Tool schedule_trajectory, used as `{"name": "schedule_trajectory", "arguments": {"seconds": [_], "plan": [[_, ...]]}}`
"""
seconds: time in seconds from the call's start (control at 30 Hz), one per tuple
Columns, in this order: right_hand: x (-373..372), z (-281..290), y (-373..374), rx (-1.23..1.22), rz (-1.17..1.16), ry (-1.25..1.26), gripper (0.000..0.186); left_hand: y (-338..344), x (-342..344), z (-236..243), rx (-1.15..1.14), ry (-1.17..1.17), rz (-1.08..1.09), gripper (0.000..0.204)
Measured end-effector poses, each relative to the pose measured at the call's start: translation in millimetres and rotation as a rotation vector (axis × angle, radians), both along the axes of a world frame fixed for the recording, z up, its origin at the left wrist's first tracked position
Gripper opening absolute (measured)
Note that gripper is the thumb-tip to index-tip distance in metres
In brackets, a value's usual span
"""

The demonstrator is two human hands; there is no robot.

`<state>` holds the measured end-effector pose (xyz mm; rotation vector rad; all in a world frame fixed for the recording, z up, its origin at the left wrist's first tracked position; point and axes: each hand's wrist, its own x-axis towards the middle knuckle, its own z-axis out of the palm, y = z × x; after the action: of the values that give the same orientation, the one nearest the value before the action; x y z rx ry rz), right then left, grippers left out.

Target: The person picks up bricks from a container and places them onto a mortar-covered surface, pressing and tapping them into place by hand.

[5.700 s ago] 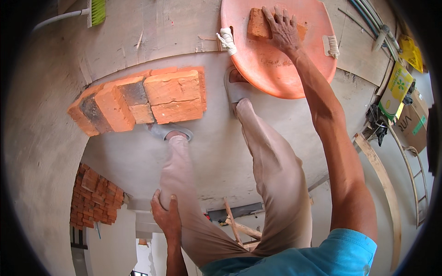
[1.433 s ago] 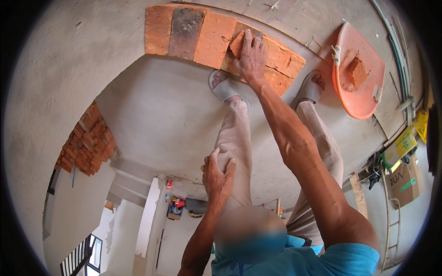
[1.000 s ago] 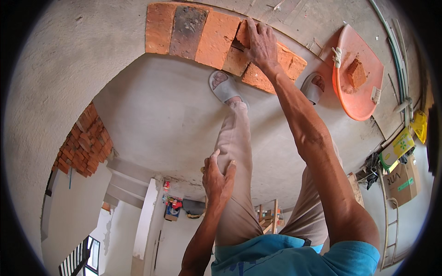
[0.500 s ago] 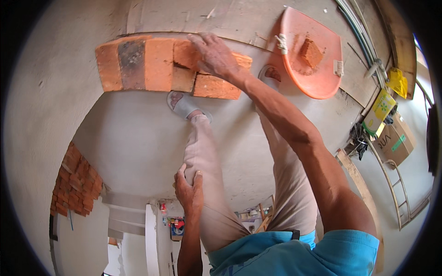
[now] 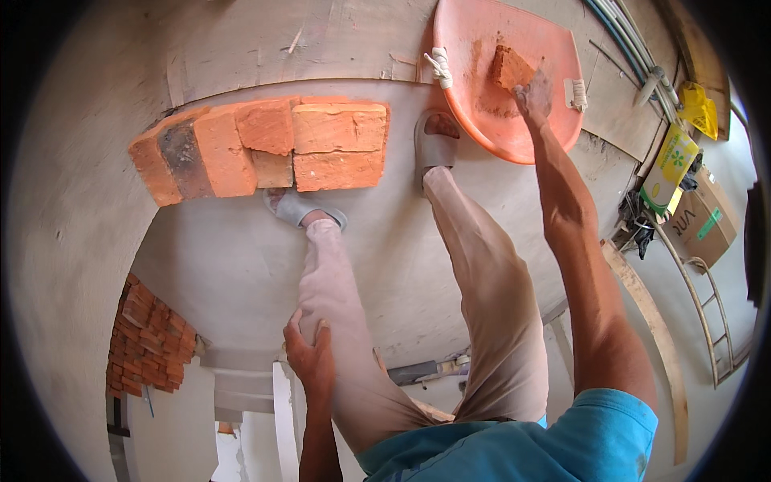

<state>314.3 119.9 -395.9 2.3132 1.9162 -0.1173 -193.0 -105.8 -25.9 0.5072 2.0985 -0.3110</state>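
Note:
My right hand (image 5: 536, 95) reaches into an orange plastic scoop pan (image 5: 554, 132) at the upper right, its fingers closed on the near end of a broken brick (image 5: 511, 67). The brick lies on reddish dust in the pan, and part of the fingertips is hard to see. My left hand (image 5: 312, 353) rests on my left knee, thumb and fingers apart around the trouser leg, with nothing in it. Left of the pan stands a row of orange bricks (image 5: 337, 149) set side by side. One brick in it is dark and blackened (image 5: 186, 157).
My sandalled feet stand between the brick row and me. A big stack of bricks (image 5: 152, 337) is at the lower left. To the right lie pipes (image 5: 626, 48), a yellow bag (image 5: 697, 111), a cardboard box (image 5: 707, 217), a metal ladder-like frame (image 5: 711, 321) and a wooden plank (image 5: 654, 337).
My right hand has left the brick row and moved right into the pan, onto the broken brick. The whole view has shifted a little. My left hand stays on the knee.

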Motion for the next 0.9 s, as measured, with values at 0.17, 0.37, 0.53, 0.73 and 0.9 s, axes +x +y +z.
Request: {"name": "schedule_trajectory", "arguments": {"seconds": [0.17, 0.37, 0.53, 0.73, 0.9], "plan": [[42.0, -25.2, 27.9, -0.147, 0.284, 0.072, 0.070, 11.1, 9.7, -0.3, -0.031, 0.026, -0.019, 0.051], [32.7, -33.4, 44.4, -0.304, 0.301, 0.153, 0.047, 20.7, 20.6, 1.7, -0.024, 0.039, -0.036, 0.053], [41.0, -34.9, 27.4, -0.407, 0.164, 0.076, 0.046, 25.9, 29.1, -0.6, -0.009, 0.021, -0.096, 0.053], [-21.4, -3.5, 11.7, -0.506, -0.147, 0.189, 0.056, 13.8, 28.2, -3.8, 0.017, 0.033, -0.107, 0.053], [-3.2, -12.7, 11.4, -0.552, -0.082, 0.245, 0.064, 19.8, 30.2, -5.4, 0.007, 0.037, -0.149, 0.053]]}}
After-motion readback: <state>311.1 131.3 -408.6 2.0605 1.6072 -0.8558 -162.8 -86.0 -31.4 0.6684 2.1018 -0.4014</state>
